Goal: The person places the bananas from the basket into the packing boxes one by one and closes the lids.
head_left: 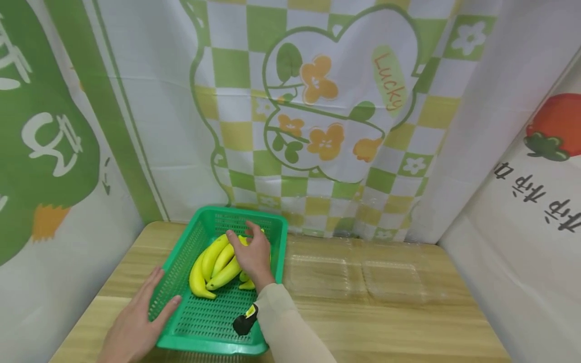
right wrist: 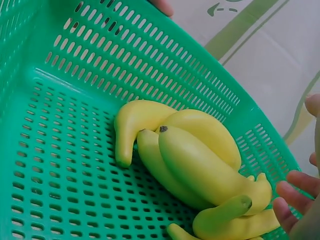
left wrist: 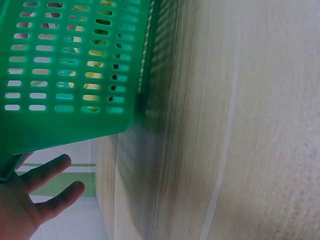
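Note:
A green plastic basket (head_left: 213, 348) with slotted walls stands on the wooden table. Inside it lie several yellow bananas (head_left: 198, 277), bunched toward its far half; some have greenish tips (right wrist: 235, 205). My left hand (head_left: 136, 317) rests at the basket's left rim, thumb over the edge. In the left wrist view, two of its fingers (left wrist: 62, 197) stretch out straight, apart from the slotted wall. Over the right side of the bananas hovers my right hand (head_left: 256, 252), its fingers spread and holding nothing. It hides part of the bananas in the head view.
Two clear plastic trays (head_left: 317, 275) (head_left: 392, 277) sit side by side on the table (head_left: 363, 327), right of the basket. A checked green and yellow cloth (head_left: 231, 70) hangs behind, and printed white sheets (head_left: 513, 242) close off both sides. By the right sleeve (head_left: 290, 322) is a small black item (head_left: 242, 325).

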Tool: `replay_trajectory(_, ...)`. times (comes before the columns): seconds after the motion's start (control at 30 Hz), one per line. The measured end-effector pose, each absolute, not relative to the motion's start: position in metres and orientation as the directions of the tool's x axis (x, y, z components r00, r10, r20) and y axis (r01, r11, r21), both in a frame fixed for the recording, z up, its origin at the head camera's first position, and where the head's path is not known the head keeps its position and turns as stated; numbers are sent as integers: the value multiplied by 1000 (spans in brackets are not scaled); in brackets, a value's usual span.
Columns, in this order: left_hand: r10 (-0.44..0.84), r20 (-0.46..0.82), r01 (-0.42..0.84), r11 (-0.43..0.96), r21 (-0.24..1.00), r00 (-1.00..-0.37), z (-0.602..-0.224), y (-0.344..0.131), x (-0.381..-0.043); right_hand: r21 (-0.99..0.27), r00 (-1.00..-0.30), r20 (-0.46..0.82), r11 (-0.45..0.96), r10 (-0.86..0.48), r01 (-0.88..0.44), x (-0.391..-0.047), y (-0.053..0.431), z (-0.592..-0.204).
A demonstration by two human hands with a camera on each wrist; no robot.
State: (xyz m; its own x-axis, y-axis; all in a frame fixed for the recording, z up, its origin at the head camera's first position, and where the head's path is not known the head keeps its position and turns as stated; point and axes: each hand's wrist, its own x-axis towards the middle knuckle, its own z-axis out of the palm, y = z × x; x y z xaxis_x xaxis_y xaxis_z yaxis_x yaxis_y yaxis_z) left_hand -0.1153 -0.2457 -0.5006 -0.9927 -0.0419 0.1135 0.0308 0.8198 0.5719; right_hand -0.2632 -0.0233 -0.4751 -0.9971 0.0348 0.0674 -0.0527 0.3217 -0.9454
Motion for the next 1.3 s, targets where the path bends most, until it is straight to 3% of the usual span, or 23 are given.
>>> replay_trajectory(0.63, -36, 106, 29, 835, 550, -994, -503, -243, -115, -891, -997, 33, 455, 66, 0, -263, -16, -486)
replay_trajectory(1.3, -54, 104, 13, 830, 557, -993, -502, -248, -116, -816, -1000, -17, 579, -25, -1, -268, -20, -488)
